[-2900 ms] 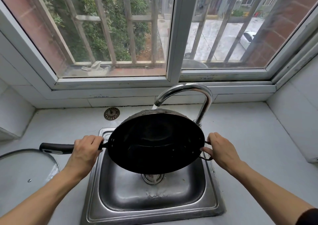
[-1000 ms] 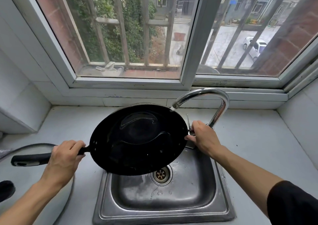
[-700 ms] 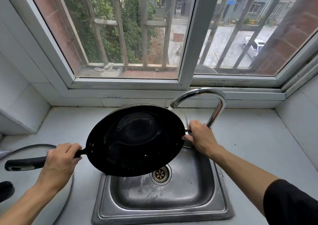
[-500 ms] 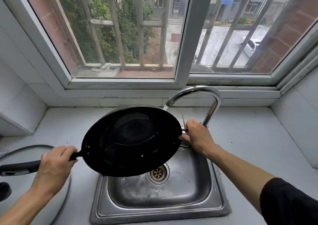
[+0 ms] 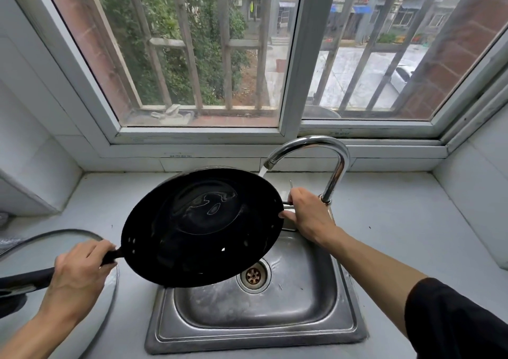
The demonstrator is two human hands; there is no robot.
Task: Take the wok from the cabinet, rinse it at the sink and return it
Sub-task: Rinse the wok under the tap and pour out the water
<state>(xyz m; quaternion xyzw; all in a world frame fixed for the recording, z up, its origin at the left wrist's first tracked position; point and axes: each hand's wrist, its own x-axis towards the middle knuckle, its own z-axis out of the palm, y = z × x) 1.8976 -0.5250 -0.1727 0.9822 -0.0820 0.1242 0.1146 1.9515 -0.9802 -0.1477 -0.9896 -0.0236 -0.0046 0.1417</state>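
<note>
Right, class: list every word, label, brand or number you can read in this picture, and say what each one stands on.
No text here can be read.
Faint dark print on the white window frame's lower rail: too blurred to read.
Small dark marks on the white tiled ledge below it: too blurred to read.
The round black wok, curved chrome tap and steel sink show no label.

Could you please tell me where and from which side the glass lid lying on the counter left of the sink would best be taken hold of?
The glass lid lies flat, and no knob shows, so take its rim. I'd come from the near left side, since the wok and left hand overhang its right edge.
</note>
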